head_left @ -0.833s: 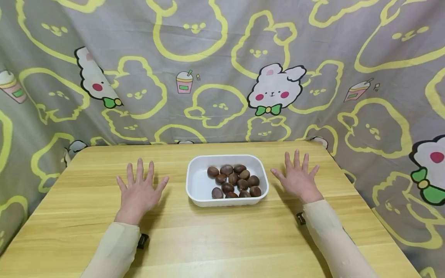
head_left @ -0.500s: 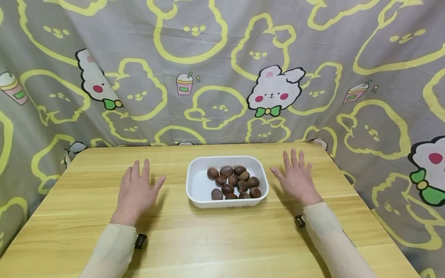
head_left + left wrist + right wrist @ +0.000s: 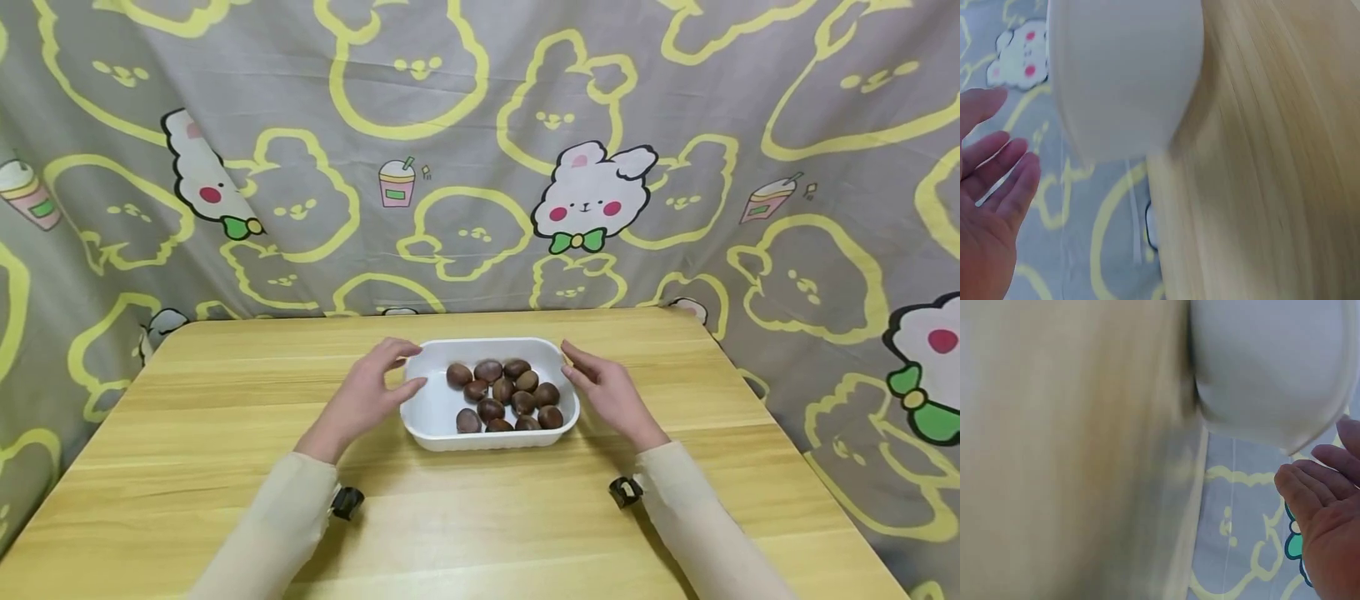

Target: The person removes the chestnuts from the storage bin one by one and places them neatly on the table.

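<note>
A white plastic tray [image 3: 431, 429] holds several glossy brown chestnuts [image 3: 491, 410], bunched toward its middle and right. At the tray's left end is my left hand [image 3: 360, 396], thumb and fingers spread apart, their tips overlapping the rim in the head view. In the left wrist view the loosely bent fingers [image 3: 1013, 181] show a gap from the white wall. My right hand [image 3: 611, 392] is at the opposite end, fingertips right by the rim. The right wrist view has its fingers [image 3: 1316, 484] extended just beside the tray's corner, gripping nothing.
The tray stands on a light wood-grain table [image 3: 480, 533]. Behind the table hangs a grey curtain [image 3: 465, 108] with yellow bear outlines and white rabbits. A small black device [image 3: 347, 502] is worn at each wrist, beside the beige sleeves.
Both hands have moved inward from the table's sides to the two ends of the tray, their spread fingers now bent a little. The tray and chestnuts stay put.
</note>
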Demonstrator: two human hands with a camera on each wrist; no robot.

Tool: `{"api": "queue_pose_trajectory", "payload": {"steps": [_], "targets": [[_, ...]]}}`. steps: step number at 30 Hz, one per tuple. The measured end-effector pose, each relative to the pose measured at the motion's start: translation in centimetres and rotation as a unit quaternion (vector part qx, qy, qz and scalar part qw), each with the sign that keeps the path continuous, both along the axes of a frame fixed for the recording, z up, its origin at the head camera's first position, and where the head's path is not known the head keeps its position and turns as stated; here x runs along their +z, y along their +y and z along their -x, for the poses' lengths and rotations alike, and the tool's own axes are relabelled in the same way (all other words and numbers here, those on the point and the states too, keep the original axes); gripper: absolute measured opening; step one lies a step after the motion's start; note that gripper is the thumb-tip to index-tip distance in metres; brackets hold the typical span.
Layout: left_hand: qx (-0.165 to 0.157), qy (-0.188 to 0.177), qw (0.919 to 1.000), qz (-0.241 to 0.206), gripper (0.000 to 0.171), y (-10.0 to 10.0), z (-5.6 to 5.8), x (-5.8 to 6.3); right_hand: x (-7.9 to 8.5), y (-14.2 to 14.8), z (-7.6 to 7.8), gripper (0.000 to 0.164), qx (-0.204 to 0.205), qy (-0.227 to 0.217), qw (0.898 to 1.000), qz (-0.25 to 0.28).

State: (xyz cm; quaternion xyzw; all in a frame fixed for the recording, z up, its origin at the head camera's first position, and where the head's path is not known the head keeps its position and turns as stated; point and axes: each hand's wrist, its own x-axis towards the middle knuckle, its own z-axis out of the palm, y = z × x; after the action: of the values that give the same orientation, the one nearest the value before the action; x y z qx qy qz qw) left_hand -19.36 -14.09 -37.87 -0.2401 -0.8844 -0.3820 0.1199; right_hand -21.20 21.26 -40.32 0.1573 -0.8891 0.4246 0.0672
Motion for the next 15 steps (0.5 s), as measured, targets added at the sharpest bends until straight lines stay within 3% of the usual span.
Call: {"api": "queue_pose_trajectory", "payload": {"steps": [5,15], "targets": [[-0.038,-0.035,0.9983,0.025,0.036,2.7,1.5,-0.6,-0.1,-0.1,-0.1,0.040,-0.004,-0.007,1.000,-0.020],[-0.018,-0.063,0.9877,0.142,0.041,5.0,3.7,-1.5,0.0,0.1,-0.2,0.039,0.005,-0.033,0.998,-0.051]]}}
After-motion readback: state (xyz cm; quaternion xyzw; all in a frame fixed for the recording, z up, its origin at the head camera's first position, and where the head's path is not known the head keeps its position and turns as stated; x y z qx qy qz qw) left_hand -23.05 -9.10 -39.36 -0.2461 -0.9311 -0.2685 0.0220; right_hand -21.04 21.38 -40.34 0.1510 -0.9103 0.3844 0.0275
